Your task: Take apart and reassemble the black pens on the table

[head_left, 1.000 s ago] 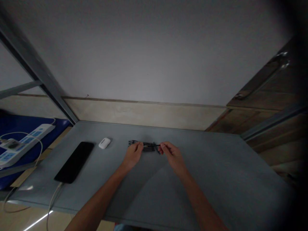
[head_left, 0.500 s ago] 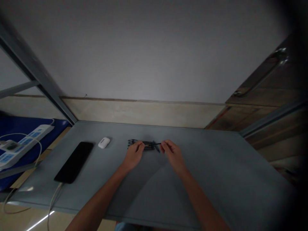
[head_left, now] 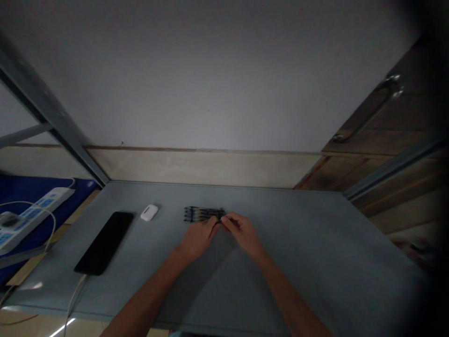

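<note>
Several slim dark pens [head_left: 199, 214] lie side by side on the grey tabletop [head_left: 298, 243], pointing left to right. Just in front of their right ends, my left hand [head_left: 200, 236] is closed in a pinch, its thumb and forefinger at the near edge of the row. My right hand [head_left: 242, 231] meets it from the right, fingertips also pinched together. Between the two sets of fingertips a small dark bit of a pen shows; most of it is hidden by the fingers.
To the left lie a white earbud case [head_left: 149, 212] and a black phone [head_left: 104, 243] with a white cable [head_left: 74, 296] hanging over the front edge. A power strip [head_left: 37, 214] rests on a blue surface further left. Behind the table stands a wall [head_left: 210, 84].
My hands have drawn together; the right moved left and the left slid slightly right and nearer. The dark pen stretched between them before is now mostly covered, and more of the row shows.
</note>
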Demonstrator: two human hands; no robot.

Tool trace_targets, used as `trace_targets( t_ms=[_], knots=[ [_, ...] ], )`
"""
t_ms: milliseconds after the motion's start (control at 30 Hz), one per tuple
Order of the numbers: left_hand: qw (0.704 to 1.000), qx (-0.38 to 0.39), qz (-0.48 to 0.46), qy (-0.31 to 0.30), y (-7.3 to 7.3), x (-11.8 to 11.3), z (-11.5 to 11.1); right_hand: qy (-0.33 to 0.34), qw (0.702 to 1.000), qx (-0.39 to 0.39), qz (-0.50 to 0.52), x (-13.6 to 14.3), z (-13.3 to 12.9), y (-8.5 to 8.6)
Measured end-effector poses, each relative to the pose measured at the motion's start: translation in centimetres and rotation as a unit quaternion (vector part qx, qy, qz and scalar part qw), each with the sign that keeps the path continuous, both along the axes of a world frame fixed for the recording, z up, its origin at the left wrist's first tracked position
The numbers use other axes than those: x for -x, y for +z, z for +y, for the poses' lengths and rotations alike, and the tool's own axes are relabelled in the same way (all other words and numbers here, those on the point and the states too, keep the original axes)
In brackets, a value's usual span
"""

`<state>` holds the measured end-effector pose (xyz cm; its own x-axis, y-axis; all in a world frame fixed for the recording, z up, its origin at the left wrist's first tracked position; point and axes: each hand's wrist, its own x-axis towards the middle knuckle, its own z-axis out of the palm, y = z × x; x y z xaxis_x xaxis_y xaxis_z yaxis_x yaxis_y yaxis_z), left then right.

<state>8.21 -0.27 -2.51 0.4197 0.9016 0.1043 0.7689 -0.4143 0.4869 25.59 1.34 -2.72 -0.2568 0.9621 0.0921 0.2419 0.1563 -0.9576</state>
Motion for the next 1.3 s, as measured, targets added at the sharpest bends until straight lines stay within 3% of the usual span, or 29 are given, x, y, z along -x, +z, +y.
trace_targets(
  t_ms=[100,200,267,333,533,667,767,867,933,1300],
  knots=[
    [1.0,-0.016,0.003,0.011,0.3,0.1,0.0,-0.015,1.0,-0.015,-0.02,-0.3,0.1,0.0],
    [0.998,-0.033,-0.002,0.056,0.6,0.3,0.1,-0.083,0.99,-0.072,-0.089,-1.0,0.6,-0.3],
    [0.996,-0.039,-0.001,0.082,0.7,0.4,0.1,-0.129,0.966,-0.137,-0.175,-1.4,1.0,-0.8],
    [0.994,-0.039,0.002,0.098,0.6,0.4,0.2,-0.134,0.941,-0.185,-0.248,-1.8,1.2,-1.4],
    [0.994,-0.033,0.011,0.103,0.5,0.4,0.3,-0.132,0.897,-0.206,-0.369,-1.9,0.8,-2.0],
    [0.994,-0.039,0.03,0.102,0.7,0.3,0.2,-0.168,0.883,-0.188,-0.396,-1.9,0.7,-1.6],
    [0.993,-0.039,0.042,0.102,0.6,0.3,0.2,-0.205,0.91,-0.147,-0.33,-2.0,1.1,-1.2],
    [0.993,-0.039,0.047,0.099,0.4,0.3,0.3,-0.207,0.958,-0.092,-0.175,-2.2,1.4,-0.6],
    [0.993,-0.038,0.05,0.096,0.4,0.3,0.3,-0.198,0.975,-0.066,-0.075,-2.3,1.5,-0.2],
    [0.994,-0.028,0.057,0.085,0.5,0.3,0.3,-0.192,0.96,-0.019,0.204,-2.2,1.6,0.1]
  ],
)
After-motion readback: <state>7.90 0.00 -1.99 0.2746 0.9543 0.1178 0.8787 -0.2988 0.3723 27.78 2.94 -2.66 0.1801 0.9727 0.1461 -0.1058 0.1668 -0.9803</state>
